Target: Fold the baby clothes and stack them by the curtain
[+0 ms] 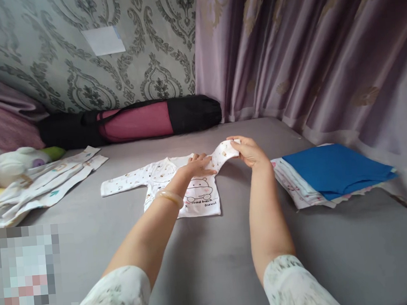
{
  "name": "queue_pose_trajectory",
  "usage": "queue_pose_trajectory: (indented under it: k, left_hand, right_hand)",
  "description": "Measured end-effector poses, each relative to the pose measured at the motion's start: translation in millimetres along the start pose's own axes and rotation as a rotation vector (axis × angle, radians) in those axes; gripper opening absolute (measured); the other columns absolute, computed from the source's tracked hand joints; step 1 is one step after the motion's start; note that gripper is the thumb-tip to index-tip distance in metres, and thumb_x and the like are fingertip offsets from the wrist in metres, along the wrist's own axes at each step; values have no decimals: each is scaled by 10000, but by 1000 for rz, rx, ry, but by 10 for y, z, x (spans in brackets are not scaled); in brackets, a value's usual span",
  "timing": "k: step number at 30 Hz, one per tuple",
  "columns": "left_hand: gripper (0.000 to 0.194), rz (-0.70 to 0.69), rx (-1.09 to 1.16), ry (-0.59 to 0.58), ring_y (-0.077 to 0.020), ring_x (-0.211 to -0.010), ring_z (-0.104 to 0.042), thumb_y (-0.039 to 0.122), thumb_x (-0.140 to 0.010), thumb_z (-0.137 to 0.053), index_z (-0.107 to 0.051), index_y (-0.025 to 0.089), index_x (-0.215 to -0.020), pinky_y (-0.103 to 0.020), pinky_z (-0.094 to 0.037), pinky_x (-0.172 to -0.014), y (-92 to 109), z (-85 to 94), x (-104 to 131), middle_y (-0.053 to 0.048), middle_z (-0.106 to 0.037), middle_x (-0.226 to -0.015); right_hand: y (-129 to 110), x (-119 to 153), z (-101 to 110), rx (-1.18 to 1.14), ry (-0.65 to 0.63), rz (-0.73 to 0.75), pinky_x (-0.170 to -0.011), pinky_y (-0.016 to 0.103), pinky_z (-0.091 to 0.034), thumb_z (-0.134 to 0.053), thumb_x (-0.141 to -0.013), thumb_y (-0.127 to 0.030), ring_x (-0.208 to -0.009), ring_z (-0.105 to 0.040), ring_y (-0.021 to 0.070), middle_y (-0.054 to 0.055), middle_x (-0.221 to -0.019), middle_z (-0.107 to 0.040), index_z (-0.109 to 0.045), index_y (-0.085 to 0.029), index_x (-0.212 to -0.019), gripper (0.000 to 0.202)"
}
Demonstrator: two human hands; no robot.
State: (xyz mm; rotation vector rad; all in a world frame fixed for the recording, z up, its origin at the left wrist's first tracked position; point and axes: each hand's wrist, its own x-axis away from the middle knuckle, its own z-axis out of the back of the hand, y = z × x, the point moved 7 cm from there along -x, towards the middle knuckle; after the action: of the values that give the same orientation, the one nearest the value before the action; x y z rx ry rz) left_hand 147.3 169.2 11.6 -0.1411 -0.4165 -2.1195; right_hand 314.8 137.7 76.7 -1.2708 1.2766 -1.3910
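A small white baby shirt [202,206] with a printed cartoon animal and lettering lies front up on the grey bed sheet [233,263]. Its sleeve on the left stretches out flat. My left hand [200,164] rests with fingers spread on the shirt's upper right, near the shoulder, and a pale bangle circles that wrist. My right hand [247,151] pinches the cuff of the other sleeve, which is lifted off the sheet and curves up from the shoulder. Part of the shirt's lower left is hidden behind my left forearm.
Folded clothes with a blue piece on top [338,167] lie at the right. Patterned white clothes [57,178] and a plush toy [17,165] are at the left. A long black and maroon bag [134,122] lies along the wall, beside purple curtains [287,47].
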Motion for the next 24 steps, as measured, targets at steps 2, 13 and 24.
queue_pose_trajectory:
  k: [2, 13, 24]
  left_hand:
    - [861, -17, -3, -24, -419, -1395, -208, 707, -789, -487, -298, 274, -1509, -571, -212, -1107, 8, 30, -16, -125, -252, -1578]
    - [704, -68, 268, 251, -357, -1300, -411, 510, -766, -654, -503, 176, -1367, -474, -334, -1077, -122, 136, 121, -168, -481, -1405]
    - [310, 305, 1337, 648, -172, -880, -673, 321, -882, -587, -605, 89, -1087, -338, -547, -844, -1016, -34, 1081, -145, -680, -1053]
  right_hand:
    - [1, -9, -151, -28, -23, -5, -625, 217, -549, -570, -888, -118, -682, -659, 112, 22, -841, -710, -641, -162, -1015, 152]
    - [58, 28, -572, -63, 16, -99, -606, 250, -559, -533, -907, -84, -631, -637, 116, -5, -716, -659, -630, -162, -869, 131]
    - [210, 29, -969, -9, 25, -110, -554, 271, -590, -554, -898, -96, -587, -627, 114, -2, -716, -638, -623, -150, -900, 87]
